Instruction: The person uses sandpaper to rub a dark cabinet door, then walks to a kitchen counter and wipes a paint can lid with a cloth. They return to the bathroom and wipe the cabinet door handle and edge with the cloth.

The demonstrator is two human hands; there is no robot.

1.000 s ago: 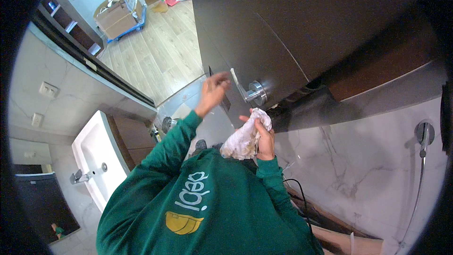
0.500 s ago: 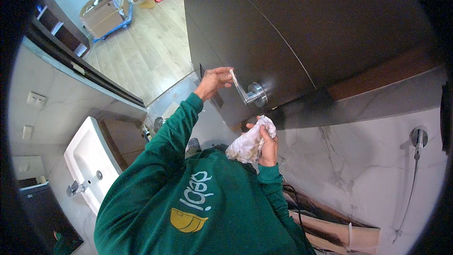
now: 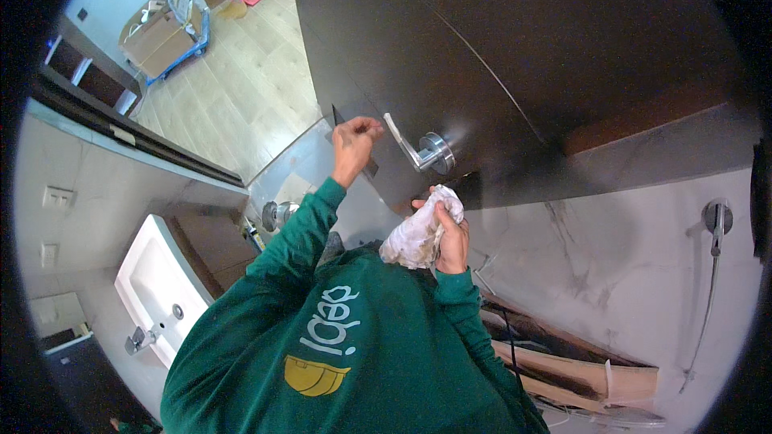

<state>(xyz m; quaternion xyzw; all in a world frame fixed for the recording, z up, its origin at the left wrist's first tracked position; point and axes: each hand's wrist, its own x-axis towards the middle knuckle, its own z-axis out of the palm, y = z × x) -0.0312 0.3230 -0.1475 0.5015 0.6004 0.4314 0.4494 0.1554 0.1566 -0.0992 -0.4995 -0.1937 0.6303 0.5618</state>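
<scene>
A dark brown door (image 3: 482, 16) carries a shiny metal lever handle (image 3: 412, 154) on a round base; a whitish covering shows along the lever's free end. Just left of that end is my left hand (image 3: 354, 149), apart from the lever, fingertips drawn together. Whether anything small is between them is hidden. Below the handle, my right hand (image 3: 453, 243) grips a crumpled white cloth (image 3: 414, 239) with brownish stains, held in front of my green sweatshirt.
At left are a white washbasin (image 3: 157, 277) with a tap and a marble-look wall with switches. Beyond the doorway, a blue trolley (image 3: 181, 60) bears a cardboard box. A hand shower (image 3: 716, 225) hangs at right, above long boards (image 3: 563, 358) at lower right.
My left hand has come off the lever's end and moved slightly left. My right hand keeps hold of the cloth. The view has shifted a little.
</scene>
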